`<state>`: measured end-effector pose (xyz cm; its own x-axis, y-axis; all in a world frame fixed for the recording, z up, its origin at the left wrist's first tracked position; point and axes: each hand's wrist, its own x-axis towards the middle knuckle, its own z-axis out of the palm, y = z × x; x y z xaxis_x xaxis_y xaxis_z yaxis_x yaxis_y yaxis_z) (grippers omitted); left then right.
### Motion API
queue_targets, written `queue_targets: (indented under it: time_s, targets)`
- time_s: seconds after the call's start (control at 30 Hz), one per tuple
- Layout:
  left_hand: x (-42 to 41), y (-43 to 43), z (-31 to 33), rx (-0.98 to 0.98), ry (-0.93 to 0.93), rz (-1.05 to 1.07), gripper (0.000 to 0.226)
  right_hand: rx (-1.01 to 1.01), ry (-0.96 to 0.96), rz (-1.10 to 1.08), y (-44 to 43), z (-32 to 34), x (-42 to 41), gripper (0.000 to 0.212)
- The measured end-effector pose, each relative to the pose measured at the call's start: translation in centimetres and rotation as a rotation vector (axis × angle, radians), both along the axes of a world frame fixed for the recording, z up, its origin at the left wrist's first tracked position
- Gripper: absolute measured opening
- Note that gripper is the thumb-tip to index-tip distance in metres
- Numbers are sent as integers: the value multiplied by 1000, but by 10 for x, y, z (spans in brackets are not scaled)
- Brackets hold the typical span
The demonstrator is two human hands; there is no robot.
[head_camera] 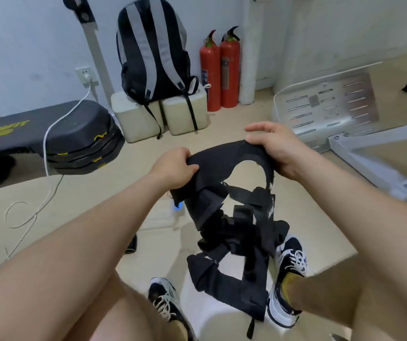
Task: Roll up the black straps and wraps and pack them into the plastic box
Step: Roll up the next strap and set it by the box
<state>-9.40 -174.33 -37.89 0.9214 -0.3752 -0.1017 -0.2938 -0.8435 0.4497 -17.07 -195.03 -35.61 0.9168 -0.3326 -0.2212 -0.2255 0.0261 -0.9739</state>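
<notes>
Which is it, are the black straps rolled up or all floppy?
Floppy. The black straps hang loose and tangled below the left hand and right hand, which grip the top.

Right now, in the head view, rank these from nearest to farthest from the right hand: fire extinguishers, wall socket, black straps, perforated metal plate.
1. black straps: gripped by the right hand.
2. perforated metal plate: just beyond, to the right.
3. fire extinguishers: at the back wall.
4. wall socket: far left wall.

A tangled bundle of black straps and wraps hangs in midair, its curved top band stretched level.
</notes>
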Motion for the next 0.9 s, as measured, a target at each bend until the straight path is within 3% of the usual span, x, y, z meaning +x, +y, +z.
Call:
queue_targets:
  time_s: [0.13,0.2,0.3,0.37,0.47,0.57,0.7,0.8,0.9]
  targets:
    - [8,-6,-41,-107,-28,117,10,111,55,6,-2,-33,1,42]
    - [12,-6,-62,-236,7,200,8,48,191,227,-12,-48,-3,55]
    - [16,-3,-91,-389,39,324,5,-144,513,727,-24,-70,-14,52]
    - [22,6,-111,-452,76,456,3,-182,598,799,-37,-86,-20,48]
    - [29,29,-144,-453,121,632,4,-194,615,732,-61,-102,-26,36]
    - [25,38,-175,-372,166,659,6,-165,596,600,-71,-116,-27,24]
    - [21,25,-205,-403,232,654,20,-222,492,283,-69,-156,-19,55]
    - [9,21,-227,-364,253,627,33,-334,444,100,-55,-195,-17,45]
    - [-17,27,-265,-136,260,536,37,-552,533,123,-42,-230,-28,44]
